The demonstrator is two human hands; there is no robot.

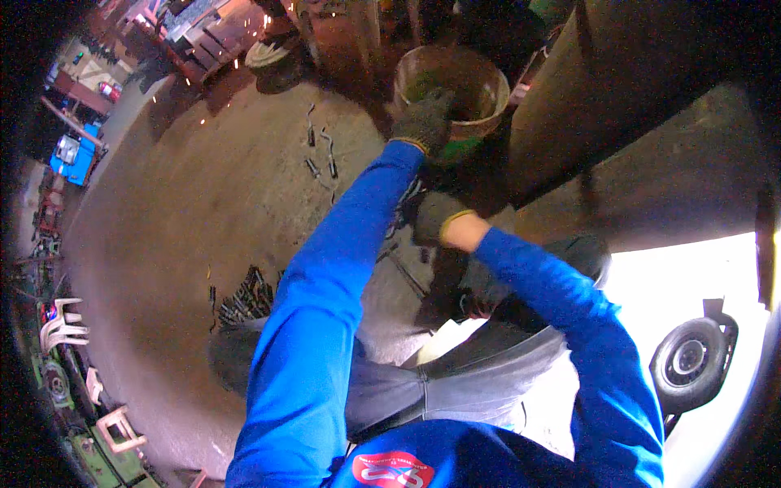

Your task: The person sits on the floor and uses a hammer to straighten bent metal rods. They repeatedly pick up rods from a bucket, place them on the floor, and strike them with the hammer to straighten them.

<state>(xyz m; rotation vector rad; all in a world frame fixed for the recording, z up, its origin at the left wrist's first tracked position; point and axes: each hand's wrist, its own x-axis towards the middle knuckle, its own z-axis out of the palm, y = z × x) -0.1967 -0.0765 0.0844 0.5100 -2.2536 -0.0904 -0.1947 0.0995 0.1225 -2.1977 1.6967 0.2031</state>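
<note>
My left hand [423,124], in a dark knitted glove, reaches forward to the near left rim of a round bucket [493,112]. The bucket is brownish on top and green lower down; its contents are too dark to make out. The glove overlaps the rim, and its fingers cannot be told apart. Closer to me and slightly right, my right hand [435,218] wears a matching glove with a yellow cuff. It looks curled, and whatever is in it is hidden. Dark metal parts [404,207] lie on the floor beside it, partly behind my left sleeve.
Several small metal rods [324,150] are scattered left of the bucket, with a heap of similar pieces [248,299] by my left knee. A large brown cylinder [618,89] slants at the right. Sparks fly at the far left. A wheel [690,358] stands at the right.
</note>
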